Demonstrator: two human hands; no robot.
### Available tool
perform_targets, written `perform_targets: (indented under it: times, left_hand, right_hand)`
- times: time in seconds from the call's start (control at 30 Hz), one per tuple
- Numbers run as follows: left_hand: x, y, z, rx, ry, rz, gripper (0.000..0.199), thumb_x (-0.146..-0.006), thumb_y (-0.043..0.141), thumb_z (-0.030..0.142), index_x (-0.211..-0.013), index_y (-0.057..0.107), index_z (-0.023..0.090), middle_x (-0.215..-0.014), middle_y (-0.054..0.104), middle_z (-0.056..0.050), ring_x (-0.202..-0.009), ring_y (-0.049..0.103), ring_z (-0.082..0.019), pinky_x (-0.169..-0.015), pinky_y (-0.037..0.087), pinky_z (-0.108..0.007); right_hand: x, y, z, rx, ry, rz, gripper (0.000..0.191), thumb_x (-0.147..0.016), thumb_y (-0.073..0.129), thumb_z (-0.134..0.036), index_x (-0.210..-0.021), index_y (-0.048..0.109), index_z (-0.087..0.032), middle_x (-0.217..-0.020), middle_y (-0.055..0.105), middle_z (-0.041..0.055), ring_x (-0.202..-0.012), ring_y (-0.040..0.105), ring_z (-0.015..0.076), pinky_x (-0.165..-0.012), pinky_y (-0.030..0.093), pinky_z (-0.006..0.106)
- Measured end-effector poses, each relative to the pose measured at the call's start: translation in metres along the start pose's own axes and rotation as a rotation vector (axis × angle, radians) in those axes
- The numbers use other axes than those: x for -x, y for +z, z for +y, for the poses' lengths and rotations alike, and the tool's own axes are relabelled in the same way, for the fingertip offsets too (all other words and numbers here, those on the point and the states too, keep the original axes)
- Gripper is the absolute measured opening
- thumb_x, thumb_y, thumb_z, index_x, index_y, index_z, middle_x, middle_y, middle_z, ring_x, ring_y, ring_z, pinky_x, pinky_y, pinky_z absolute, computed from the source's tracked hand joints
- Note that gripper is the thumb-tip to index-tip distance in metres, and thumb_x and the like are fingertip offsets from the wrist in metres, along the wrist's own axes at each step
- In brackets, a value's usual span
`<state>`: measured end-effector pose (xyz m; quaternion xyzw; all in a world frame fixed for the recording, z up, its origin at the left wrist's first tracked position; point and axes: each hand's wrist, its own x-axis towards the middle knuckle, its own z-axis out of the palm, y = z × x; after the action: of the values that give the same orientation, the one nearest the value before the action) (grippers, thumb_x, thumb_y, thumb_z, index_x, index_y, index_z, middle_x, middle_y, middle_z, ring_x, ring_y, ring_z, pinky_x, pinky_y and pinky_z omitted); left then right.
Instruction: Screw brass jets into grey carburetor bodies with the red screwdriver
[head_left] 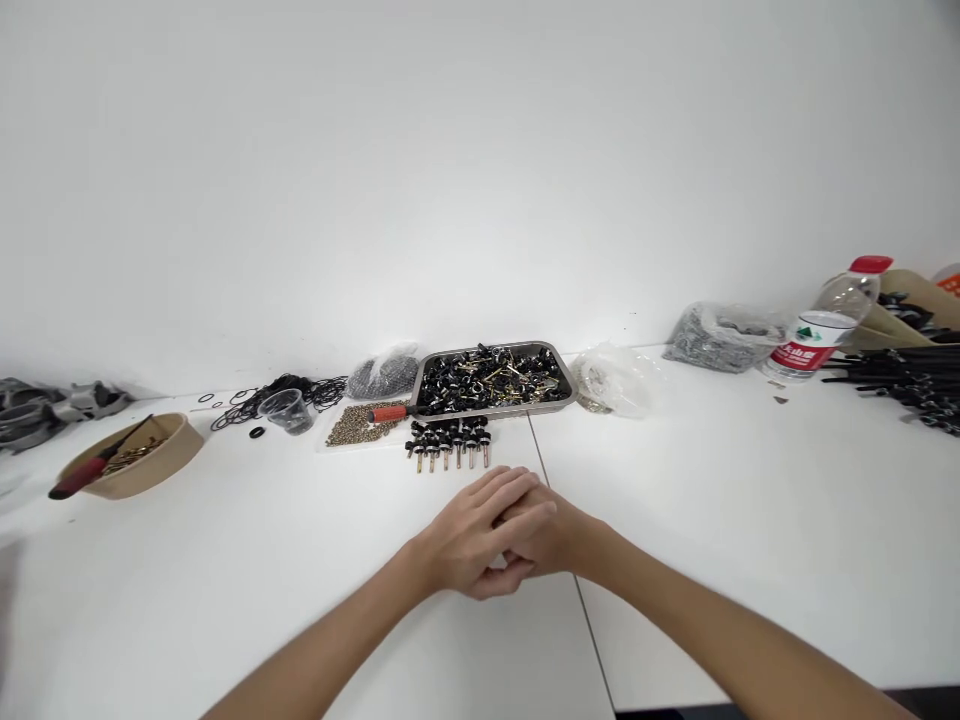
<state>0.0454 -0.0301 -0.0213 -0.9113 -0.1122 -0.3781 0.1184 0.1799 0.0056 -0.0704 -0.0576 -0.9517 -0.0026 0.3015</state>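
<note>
My left hand (pixel 469 540) is wrapped over my right hand (pixel 551 530) above the white table, its fingers closed across the right hand's fingers. The right hand's fingers are mostly hidden underneath. Just beyond the hands lie rows of small black fittings with metal pins (pixel 448 442). Behind them a metal tray (pixel 574 392) holds many black and brass-coloured parts. A red-handled screwdriver (pixel 388 413) rests beside the tray, over a flat heap of small brass-coloured pieces (pixel 352 427).
At the left, a beige bowl (pixel 169 465) holds a red-handled tool and brass pieces; a clear cup (pixel 286 411) and black rings (pixel 300 388) are nearby. Plastic bags (pixel 619 380), a bottle (pixel 817 335) and black rods (pixel 900 375) stand or lie rightward. A white wall rises behind.
</note>
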Motion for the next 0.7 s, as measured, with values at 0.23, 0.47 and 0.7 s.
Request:
perform_targets:
  times: [0.23,0.47,0.7]
  left_hand:
    - [0.005,0.002,0.013,0.082,0.0,0.105,0.042,-0.085,0.04,0.028,-0.117,0.057,0.007,-0.117,0.052,-0.022,-0.114,0.054,-0.032,-0.082,0.058,-0.048]
    - [0.009,0.004,0.013,0.164,-0.104,0.109,0.041,-0.082,0.046,0.027,-0.116,0.058,0.006,-0.104,0.058,-0.018,-0.095,0.059,-0.027,-0.073,0.059,-0.041]
    - [0.019,0.005,0.004,0.162,-0.147,0.056,0.05,-0.08,0.05,0.026,-0.126,0.052,0.009,-0.107,0.062,-0.018,-0.095,0.062,-0.025,-0.068,0.059,-0.037]
  right_hand:
    - [0.001,-0.004,-0.019,0.074,-0.129,-0.075,0.029,-0.08,0.06,-0.031,-0.104,0.064,-0.016,-0.101,0.068,0.0077,-0.103,0.054,0.0246,-0.092,0.046,0.042]
    - [0.006,-0.002,-0.015,-0.105,-0.128,-0.15,0.031,-0.072,0.058,-0.024,-0.101,0.065,-0.015,-0.099,0.067,0.0073,-0.103,0.056,0.0264,-0.084,0.05,0.04]
    - [0.009,0.004,-0.014,-0.32,0.005,0.063,0.032,-0.07,0.041,-0.008,-0.089,0.065,-0.017,-0.075,0.066,0.0039,-0.081,0.062,0.0195,-0.069,0.056,0.031]
